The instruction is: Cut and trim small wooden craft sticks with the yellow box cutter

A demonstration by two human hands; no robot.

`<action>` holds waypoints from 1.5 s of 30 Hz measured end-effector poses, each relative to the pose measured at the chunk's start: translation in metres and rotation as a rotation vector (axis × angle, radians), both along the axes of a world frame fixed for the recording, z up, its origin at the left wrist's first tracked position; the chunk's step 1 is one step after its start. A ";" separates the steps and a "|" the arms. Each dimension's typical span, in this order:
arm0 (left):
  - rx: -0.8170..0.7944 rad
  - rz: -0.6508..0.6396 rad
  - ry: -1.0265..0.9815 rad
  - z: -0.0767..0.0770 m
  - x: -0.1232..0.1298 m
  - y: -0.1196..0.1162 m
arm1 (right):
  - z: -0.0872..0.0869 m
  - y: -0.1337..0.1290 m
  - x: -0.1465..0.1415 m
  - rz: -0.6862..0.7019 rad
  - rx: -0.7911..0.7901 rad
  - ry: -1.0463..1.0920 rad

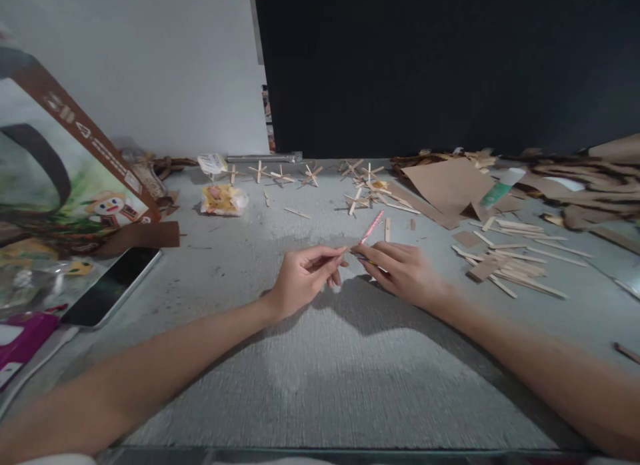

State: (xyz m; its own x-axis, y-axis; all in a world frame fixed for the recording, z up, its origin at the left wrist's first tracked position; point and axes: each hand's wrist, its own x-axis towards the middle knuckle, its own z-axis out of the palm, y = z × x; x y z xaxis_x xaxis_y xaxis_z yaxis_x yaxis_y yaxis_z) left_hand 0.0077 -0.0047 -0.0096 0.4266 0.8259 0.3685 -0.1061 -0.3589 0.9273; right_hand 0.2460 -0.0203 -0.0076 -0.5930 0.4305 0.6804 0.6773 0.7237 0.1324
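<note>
Near the middle of the grey table, my left hand (pixel 303 278) pinches something small at its fingertips, too small to make out. Right beside it, fingertips nearly touching, my right hand (pixel 400 268) is closed around a thin pink and white patterned stick (pixel 373 227) that points up and away. Just behind my right hand lies a short flat wooden stick (pixel 387 229). Farther back stand several star shapes of crossed wooden sticks (pixel 259 172). A loose pile of wooden sticks (pixel 520 271) lies to the right of my right hand.
On the left are a printed bag (pixel 75 151), a phone (pixel 114 286), a purple object (pixel 27 341) and a white cable. A yellow packet (pixel 223 199) lies at the back left. At the back right are brown cardboard (pixel 450 185) and a glue tube (pixel 501 188).
</note>
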 end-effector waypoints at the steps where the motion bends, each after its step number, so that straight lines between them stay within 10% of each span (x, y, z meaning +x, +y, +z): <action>1: -0.007 -0.001 -0.003 -0.001 0.000 0.000 | -0.002 0.001 0.000 0.019 0.018 0.011; 24: -0.112 -0.006 -0.026 -0.001 0.002 0.002 | -0.010 0.002 0.003 0.001 -0.136 0.078; 45: 0.105 0.215 0.289 -0.003 0.000 0.000 | -0.004 -0.015 -0.018 -0.223 -0.273 -0.038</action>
State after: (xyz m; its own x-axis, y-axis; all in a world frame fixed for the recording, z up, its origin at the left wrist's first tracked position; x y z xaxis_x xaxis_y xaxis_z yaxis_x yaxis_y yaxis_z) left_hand 0.0073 -0.0046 -0.0124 0.3459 0.8721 0.3462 0.2426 -0.4396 0.8648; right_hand 0.2278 -0.0356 -0.0115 -0.4867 0.7156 0.5011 0.8211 0.5705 -0.0173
